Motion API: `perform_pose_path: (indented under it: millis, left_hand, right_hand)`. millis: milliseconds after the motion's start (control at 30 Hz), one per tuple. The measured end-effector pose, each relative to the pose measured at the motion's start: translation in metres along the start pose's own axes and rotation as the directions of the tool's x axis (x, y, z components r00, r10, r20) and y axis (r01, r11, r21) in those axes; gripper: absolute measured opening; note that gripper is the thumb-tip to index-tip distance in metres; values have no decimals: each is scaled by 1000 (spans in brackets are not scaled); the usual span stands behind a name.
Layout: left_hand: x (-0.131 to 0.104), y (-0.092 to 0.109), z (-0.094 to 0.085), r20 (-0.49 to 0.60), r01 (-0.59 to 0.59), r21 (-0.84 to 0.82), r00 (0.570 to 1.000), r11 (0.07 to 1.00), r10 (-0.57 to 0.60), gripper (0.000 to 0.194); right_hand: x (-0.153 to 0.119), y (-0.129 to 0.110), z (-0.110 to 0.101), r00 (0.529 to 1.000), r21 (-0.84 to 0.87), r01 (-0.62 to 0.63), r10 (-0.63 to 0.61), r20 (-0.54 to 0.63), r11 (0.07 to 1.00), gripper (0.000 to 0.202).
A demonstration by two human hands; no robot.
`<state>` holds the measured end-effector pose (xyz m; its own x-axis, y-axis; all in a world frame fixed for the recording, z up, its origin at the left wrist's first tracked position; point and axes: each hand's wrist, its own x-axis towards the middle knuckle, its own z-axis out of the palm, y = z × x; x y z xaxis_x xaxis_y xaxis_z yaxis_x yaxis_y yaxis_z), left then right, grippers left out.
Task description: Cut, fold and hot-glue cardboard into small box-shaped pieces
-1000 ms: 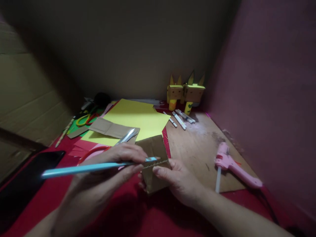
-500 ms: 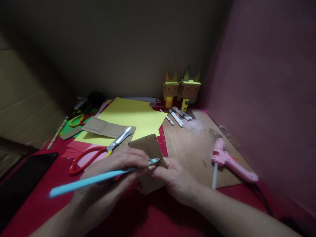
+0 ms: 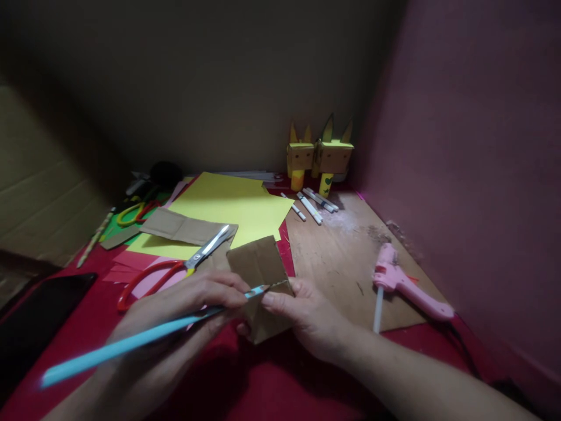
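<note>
Head camera, far left: a black flat object [image 3: 48, 316] lay by the tabletop [image 3: 236, 392] edge. Scissors [image 3: 208, 248] rested just beyond the left hand [image 3: 184, 301], limiting its forward room. Its fingers were closed narrowly around a blue pencil [image 3: 118, 348], slanted with the tip at the folded cardboard piece [image 3: 258, 260], probably for fine control. That piece was raised before the torso between both hands; the right hand [image 3: 318, 318] pinched its near right edge, thumb on top, likely steadying it against the pencil. Rightward, a brown board [image 3: 333, 263] carried a pink glue gun [image 3: 392, 275], apart from the right hand, while the pink wall [image 3: 473, 146] bounded sideways movement.
</note>
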<state>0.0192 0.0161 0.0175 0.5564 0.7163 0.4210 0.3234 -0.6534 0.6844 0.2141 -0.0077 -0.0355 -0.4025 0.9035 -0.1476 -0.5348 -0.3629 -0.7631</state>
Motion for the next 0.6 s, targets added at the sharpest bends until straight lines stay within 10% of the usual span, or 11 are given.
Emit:
perform_pose_path:
  millis: [600]
  left_hand:
    - [9, 11, 1, 56, -156, 115, 987, 981, 150, 28]
  right_hand:
    - [-3, -1, -1, 998, 25, 62, -62, 7, 998, 29]
